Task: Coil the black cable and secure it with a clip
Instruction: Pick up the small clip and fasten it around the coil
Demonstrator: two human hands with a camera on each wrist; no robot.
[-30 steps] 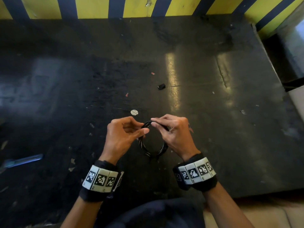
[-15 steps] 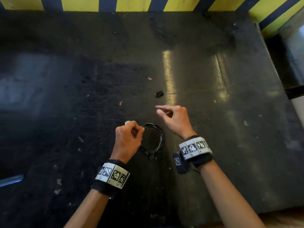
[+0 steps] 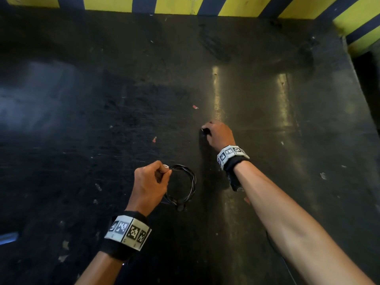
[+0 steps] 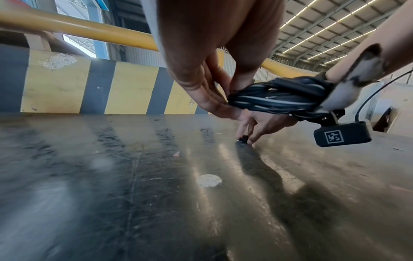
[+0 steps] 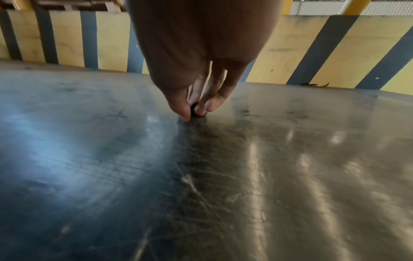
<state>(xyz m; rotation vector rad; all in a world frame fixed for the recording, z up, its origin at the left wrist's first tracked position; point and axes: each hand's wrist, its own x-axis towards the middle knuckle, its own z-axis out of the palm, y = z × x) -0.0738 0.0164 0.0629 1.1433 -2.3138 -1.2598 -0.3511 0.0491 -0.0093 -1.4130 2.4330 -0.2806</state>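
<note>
The black cable (image 3: 190, 183) is wound into a small round coil. My left hand (image 3: 162, 173) pinches it at its upper left and holds it just above the dark table (image 3: 267, 124); the bundled strands (image 4: 279, 97) show close up in the left wrist view, gripped by that hand (image 4: 230, 98). My right hand (image 3: 205, 131) reaches forward to the middle of the table. Its thumb and fingertips pinch the small black clip (image 5: 194, 107) against the surface. In the left wrist view the clip (image 4: 243, 138) sits under those right fingers (image 4: 252, 130). The head view hides the clip behind the hand.
A yellow and dark striped barrier (image 3: 185, 5) runs along the table's far edge. A white round sticker (image 4: 209, 180) and small red scraps (image 3: 195, 107) lie on the scratched surface. The table's right edge (image 3: 349, 64) drops to a gap.
My right hand let go of the coil and moved forward to the clip, closing its fingers on it. The left hand kept the coil and shifted slightly.
</note>
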